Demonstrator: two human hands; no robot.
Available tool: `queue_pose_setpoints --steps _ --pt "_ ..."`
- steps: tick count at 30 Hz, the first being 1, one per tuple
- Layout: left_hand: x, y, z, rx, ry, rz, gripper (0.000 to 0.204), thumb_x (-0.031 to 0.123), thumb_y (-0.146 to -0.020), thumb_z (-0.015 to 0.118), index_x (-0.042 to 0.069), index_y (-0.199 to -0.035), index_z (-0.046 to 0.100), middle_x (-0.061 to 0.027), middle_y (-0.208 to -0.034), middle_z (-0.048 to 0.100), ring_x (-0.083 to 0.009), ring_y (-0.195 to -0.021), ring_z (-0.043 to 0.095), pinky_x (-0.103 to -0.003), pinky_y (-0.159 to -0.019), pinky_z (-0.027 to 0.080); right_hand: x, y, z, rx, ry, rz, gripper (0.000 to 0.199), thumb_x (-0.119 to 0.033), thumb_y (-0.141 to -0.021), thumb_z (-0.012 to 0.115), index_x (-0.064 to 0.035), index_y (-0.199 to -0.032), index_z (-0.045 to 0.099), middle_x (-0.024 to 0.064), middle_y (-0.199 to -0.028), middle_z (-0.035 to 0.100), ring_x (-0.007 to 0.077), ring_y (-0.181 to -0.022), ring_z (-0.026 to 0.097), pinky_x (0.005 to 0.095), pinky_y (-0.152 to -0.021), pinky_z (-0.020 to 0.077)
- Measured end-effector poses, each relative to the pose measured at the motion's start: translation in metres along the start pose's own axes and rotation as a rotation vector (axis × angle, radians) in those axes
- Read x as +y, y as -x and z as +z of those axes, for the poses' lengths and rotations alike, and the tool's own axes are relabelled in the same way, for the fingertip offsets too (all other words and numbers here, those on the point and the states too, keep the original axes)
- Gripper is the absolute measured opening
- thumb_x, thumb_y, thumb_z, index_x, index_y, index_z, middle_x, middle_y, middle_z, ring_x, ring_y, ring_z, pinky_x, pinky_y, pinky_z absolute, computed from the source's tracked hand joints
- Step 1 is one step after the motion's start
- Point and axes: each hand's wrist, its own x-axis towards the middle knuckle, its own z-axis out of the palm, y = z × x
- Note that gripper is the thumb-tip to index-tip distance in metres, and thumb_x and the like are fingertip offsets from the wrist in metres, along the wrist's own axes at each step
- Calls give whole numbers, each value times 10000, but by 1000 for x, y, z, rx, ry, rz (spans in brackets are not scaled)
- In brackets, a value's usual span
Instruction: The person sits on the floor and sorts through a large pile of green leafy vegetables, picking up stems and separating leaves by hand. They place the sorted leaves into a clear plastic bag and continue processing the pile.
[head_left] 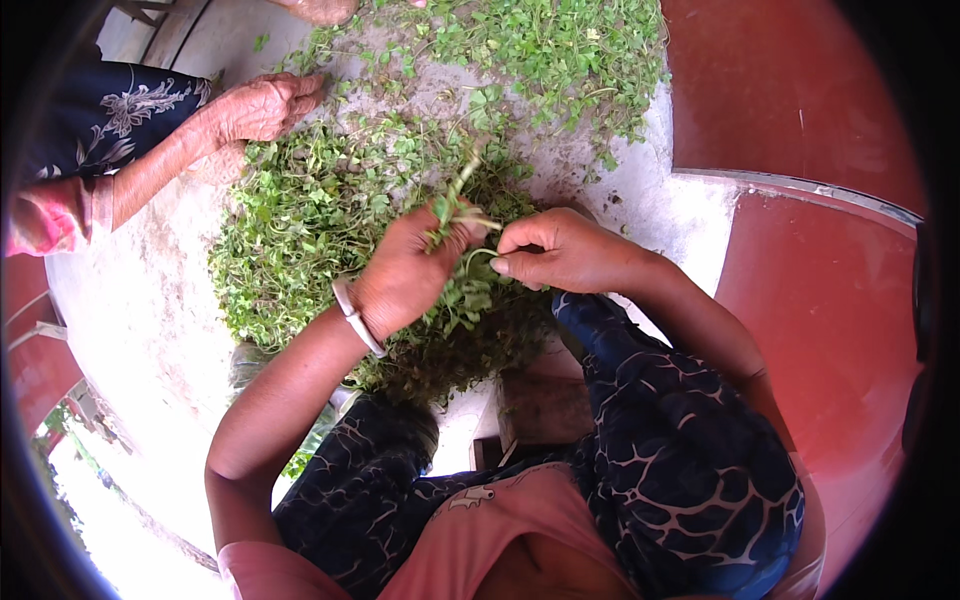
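Note:
My left hand, with a pale bangle on its wrist, is closed round a few leafy green stems that stick up past the fingers. To its right, my right hand pinches thumb against forefinger at the end of a thin, pale curved stem. That stem reaches back toward the left hand, and a leafy part hangs below it. Both hands are over a broad heap of picked greens. The stem tips above the left hand are a little blurred.
At the upper left another person's hand reaches to the heap's edge. More greens lie scattered over the pale floor at the top. Red panels stand on the right. A low wooden stool is between my knees.

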Motion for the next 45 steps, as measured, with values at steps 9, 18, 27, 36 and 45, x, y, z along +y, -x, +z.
queue_pose_setpoints --steps 9,18,27,36,45 --pt "0 5 11 -15 92 -155 270 283 -887 619 18 -930 598 17 -752 574 -55 -638 485 -213 -561 418 10 -3 0 38 -124 -70 187 -209 -891 610 -23 -885 595 -23 -735 557 37 -693 482 225 -622 411" --pt "-12 12 5 180 358 -284 204 192 -809 713 65 -860 562 25 -699 548 -61 -554 473 -235 -489 415 31 -1 -24 251 -1105 -116 158 -218 -911 524 -69 -939 569 33 -835 579 163 -817 586 346 -756 470" --pt "6 10 32 59 674 -458 346 362 -910 539 27 -973 600 32 -574 325 -113 -488 354 -252 -490 333 1 -1 -6 186 -1081 -327 171 -208 -921 500 -45 -894 543 52 -845 579 188 -872 583 346 -834 447" --pt "11 9 22 191 884 -389 279 296 -846 642 78 -1019 623 3 -821 628 -97 -688 563 -233 -581 411 -26 12 11 86 -51 -644 80 -105 -838 614 -39 -870 584 85 -883 595 218 -864 572 332 -792 438" --pt "8 16 -1 117 690 -364 241 262 -809 677 67 -941 629 16 -743 592 -69 -576 464 -209 -506 312 -49 40 -16 -56 8 -623 145 -164 -841 638 -44 -921 619 116 -1014 595 251 -1048 547 362 -873 434"
